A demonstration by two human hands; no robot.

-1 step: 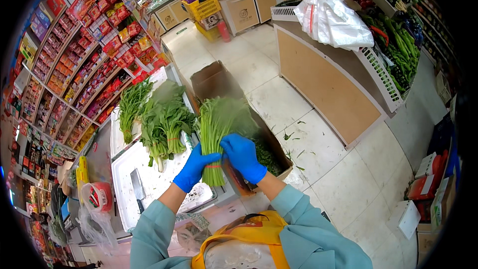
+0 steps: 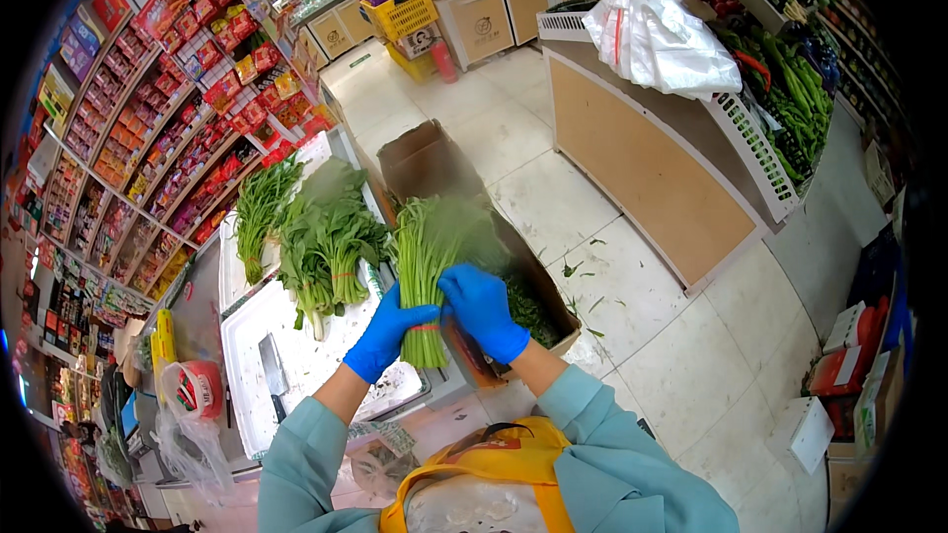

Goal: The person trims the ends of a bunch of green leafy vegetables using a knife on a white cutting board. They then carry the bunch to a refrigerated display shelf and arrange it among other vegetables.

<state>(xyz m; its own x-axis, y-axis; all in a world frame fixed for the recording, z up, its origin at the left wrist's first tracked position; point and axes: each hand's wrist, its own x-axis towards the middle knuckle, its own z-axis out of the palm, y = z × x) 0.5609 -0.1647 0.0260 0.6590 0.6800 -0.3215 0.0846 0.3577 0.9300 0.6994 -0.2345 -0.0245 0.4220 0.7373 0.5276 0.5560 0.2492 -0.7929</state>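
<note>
We hold one bunch of greens (image 2: 432,257) upright between both gloved hands, over the seam where the white surface (image 2: 259,336) meets the open cardboard box (image 2: 434,163) on its right. The bunch's long axis runs near to far: cut stems point toward us, the leafy top fans away over the box. A red band shows round the stems low down, just where we grasp.

Our left hand (image 2: 387,333) is closed round the stem end from the left, its grip wrapped on the lower part of the bunch. Our right hand (image 2: 482,309) is closed on the same stems from the right and slightly farther up, fingers curled over the bunch. The two hands touch or nearly touch across the stems, so neither is plainly nearer; both have the bunch.

To the left, on the surface, lie two more bunches (image 2: 321,242), leaves far and stems near, well apart from our hands. A knife (image 2: 274,367) lies on the surface just left of our left forearm. Trimmed leaves (image 2: 526,308) lie in the box under our right hand.
</note>
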